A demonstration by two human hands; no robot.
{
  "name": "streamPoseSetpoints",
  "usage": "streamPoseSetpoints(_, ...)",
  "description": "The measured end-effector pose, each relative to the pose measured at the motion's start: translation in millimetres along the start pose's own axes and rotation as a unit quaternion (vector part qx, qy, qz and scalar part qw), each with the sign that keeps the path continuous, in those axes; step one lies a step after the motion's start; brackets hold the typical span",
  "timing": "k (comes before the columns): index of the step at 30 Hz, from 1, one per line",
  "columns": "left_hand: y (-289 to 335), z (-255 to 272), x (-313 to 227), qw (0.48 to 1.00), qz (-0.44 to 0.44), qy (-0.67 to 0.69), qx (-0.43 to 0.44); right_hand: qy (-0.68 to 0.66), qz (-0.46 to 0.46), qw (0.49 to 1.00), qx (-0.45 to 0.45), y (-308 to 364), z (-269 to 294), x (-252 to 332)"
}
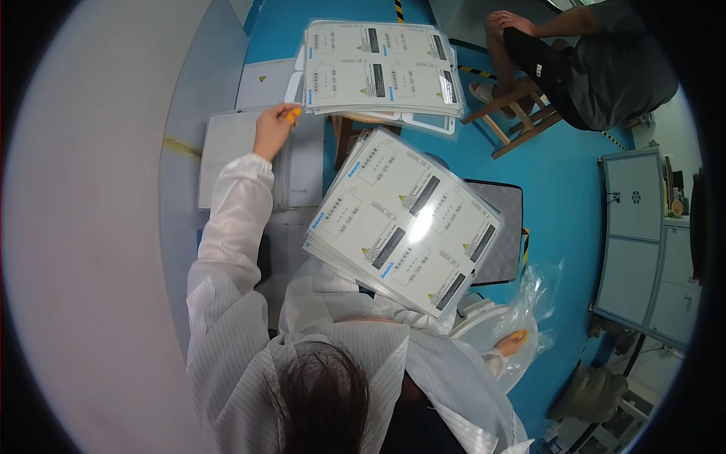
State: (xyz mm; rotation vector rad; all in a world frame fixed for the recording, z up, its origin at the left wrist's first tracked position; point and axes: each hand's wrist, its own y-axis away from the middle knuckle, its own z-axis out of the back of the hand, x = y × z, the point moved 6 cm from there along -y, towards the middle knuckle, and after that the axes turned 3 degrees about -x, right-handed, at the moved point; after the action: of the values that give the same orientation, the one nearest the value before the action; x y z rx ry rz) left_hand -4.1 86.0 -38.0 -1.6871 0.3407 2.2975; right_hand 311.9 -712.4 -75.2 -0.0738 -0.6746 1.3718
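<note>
Blue flooring (563, 197) was spread across most of the room, closed off on the left by a pale wall (83, 197) and on the far right by grey cabinets (631, 197). Two piles of clear-edged printed sheets were parked in the middle of it all: the far pile (382, 72) was propped up on something wooden, and the near pile (408, 219) was set down at an angle right in front of the wearer's body, with a bright glare spot caught on its top sheet. The left hand (274, 130) was stretched out to the far pile's left edge, orange caps worn on the fingertips; honestly, whether a sheet was pinched there couldn't be told. The right hand (512, 344) was held low on the other side, half covered by crumpled clear plastic (533, 303), also orange-tipped, and its grip couldn't be made out either. White boxes (238, 163) were stacked by the left forearm, a grey padded panel (508, 219) was tucked behind the near pile, and a wooden stool (514, 121) was occupied by another person (612, 76) in dark clothes.
</note>
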Motion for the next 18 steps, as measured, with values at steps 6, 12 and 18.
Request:
streamPoseSetpoints(6, 110.9, -32.4, 30.4, 0.962, 0.110, 0.031, 0.246, 0.061, 0.014, 0.998, 0.006, 6.0, -14.5, -58.8)
streamPoseSetpoints(12, 157.3, -34.8, 34.7, 0.937, 0.035, -0.196, 0.287, -0.032, -0.009, 0.999, -0.015, -22.1, -8.5, -57.6)
streamPoseSetpoints(18, 155.7, -31.1, 55.2, 0.948, 0.080, -0.150, 0.270, -0.133, -0.019, 0.990, -0.040, -72.2, 0.8, -18.6)
